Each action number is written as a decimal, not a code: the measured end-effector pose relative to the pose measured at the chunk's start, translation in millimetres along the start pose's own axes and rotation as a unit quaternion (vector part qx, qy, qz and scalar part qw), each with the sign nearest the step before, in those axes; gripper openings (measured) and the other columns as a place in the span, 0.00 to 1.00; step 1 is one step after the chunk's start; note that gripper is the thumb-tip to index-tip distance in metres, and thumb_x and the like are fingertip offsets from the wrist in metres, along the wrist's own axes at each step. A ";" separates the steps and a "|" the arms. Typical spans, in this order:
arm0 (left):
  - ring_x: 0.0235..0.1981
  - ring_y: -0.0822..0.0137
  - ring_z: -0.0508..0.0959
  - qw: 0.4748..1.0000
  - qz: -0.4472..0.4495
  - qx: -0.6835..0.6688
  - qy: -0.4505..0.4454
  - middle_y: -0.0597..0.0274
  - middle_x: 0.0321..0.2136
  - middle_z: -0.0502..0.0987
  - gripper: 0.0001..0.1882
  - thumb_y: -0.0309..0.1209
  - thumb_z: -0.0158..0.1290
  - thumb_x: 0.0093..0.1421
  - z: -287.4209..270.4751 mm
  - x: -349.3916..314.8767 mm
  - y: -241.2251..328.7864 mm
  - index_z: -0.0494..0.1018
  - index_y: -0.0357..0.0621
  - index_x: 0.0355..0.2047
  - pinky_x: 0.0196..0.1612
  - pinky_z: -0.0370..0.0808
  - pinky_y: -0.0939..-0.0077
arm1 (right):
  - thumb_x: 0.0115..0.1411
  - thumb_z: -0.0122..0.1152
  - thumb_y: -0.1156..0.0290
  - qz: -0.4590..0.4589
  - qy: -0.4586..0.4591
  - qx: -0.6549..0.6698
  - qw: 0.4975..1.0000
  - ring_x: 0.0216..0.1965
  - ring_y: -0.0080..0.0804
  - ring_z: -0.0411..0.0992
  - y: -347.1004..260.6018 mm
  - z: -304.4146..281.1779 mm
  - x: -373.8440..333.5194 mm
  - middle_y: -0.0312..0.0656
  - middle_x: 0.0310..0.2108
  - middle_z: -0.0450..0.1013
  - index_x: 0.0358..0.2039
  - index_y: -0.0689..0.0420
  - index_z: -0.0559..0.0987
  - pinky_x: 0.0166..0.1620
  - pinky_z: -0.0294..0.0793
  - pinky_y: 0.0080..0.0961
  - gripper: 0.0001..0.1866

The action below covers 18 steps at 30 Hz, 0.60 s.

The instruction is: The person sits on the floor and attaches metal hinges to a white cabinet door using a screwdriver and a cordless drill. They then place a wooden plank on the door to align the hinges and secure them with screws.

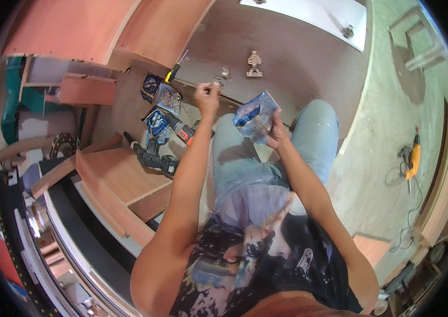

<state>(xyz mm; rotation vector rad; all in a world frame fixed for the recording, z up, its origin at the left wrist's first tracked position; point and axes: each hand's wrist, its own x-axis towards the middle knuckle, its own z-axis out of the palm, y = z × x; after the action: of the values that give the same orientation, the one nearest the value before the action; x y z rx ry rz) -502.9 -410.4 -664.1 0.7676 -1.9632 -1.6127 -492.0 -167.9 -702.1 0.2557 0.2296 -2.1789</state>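
Note:
My left hand [207,99] is closed, its fingertips pinching a shiny metal hinge [223,75] above the brown panel [208,42]. My right hand [276,133] grips a crumpled blue and clear plastic packet [255,117] over my lap, its torn mouth toward the left. What is inside the packet is hard to make out. Ahead of the packet, a separate cabinet hinge [254,64] lies on the brown panel. Just left of my left hand are a yellow and black screwdriver [172,72] and another blue packet with metal parts [169,99].
Left of my knees lie an orange and black drill [182,131] and a dark power tool [152,158]. Wooden cabinet boxes [71,26] stand at the far left. A white panel [308,16] carries a hinge [347,31]. On the right floor sits a corded yellow tool [414,158].

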 end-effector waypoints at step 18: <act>0.36 0.64 0.79 0.911 -0.002 0.250 -0.327 0.54 0.38 0.80 0.24 0.38 0.60 0.57 -58.0 -64.2 54.1 0.74 0.34 0.49 0.42 0.76 0.68 | 0.58 0.53 0.35 0.034 0.148 -0.188 0.970 0.58 0.41 0.67 20.6 1.5 5.0 0.43 0.56 0.69 0.61 0.56 0.64 0.62 0.65 0.45 0.42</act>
<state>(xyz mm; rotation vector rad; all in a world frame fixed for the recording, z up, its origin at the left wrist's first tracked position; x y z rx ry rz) -423.3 -399.6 -601.1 0.4129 -2.9264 -1.4983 -478.2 -184.1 -703.4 0.3647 0.7815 -1.9762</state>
